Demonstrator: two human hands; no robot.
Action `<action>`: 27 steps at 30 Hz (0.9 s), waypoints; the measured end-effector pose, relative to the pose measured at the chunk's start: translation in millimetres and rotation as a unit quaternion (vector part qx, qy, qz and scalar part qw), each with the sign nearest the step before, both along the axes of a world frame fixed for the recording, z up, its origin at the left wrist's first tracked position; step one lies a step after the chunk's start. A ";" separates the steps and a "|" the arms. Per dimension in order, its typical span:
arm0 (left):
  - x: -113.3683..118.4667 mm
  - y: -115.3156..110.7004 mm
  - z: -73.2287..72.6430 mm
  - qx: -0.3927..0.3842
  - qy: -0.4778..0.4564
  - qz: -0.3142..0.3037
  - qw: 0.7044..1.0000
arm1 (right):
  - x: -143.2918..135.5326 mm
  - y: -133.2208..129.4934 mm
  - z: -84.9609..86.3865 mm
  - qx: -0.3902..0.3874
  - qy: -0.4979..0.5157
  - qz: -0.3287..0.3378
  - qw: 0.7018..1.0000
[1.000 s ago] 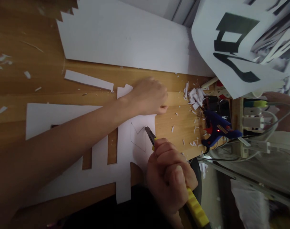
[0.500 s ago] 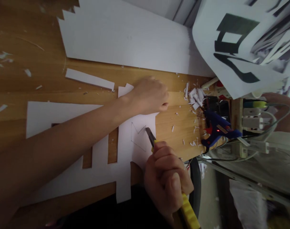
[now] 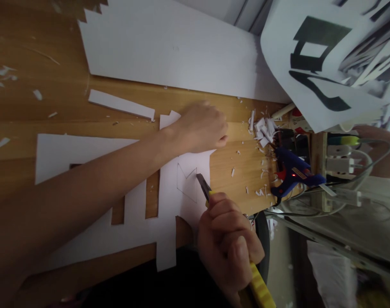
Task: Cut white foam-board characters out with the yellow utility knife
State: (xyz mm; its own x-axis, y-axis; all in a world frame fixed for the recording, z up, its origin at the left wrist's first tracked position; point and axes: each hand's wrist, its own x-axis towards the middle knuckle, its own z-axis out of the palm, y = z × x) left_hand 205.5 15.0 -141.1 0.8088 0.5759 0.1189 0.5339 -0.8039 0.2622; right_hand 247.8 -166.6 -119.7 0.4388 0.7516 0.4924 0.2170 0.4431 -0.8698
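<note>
In the head view, my right hand (image 3: 231,241) is wrapped round a yellow utility knife (image 3: 261,284). Its dark blade tip rests at the upper right corner of a pencilled notched outline on a cut-out white foam board (image 3: 166,203). My left hand (image 3: 203,127) lies on the board's far part with curled fingers, pressing it down; the fingertips are hidden. The left forearm crosses over the board and covers part of it. Rectangular openings in the board show the wood beneath.
A large white sheet (image 3: 169,51) and a narrow white strip (image 3: 121,105) lie beyond. White scraps (image 3: 264,130) litter the wooden table (image 3: 227,171). At right are a blue glue gun (image 3: 294,169) with a red light, cables, a power strip (image 3: 339,164) and a printed paper sheet (image 3: 278,47).
My right hand and the knife have shifted slightly to the right, with the blade tip still close to the same outline corner. The left hand stays on the board.
</note>
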 end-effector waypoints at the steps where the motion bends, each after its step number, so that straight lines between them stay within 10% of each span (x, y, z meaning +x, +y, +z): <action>1: 0.1 0.2 -0.7 0.000 -0.003 0.000 1.000 | -0.4 0.0 0.8 0.002 0.005 -0.002 1.000; 27: 0.2 -1.3 0.2 0.009 0.024 0.013 1.000 | 2.4 -21.0 -1.2 -0.026 -0.009 -0.014 1.000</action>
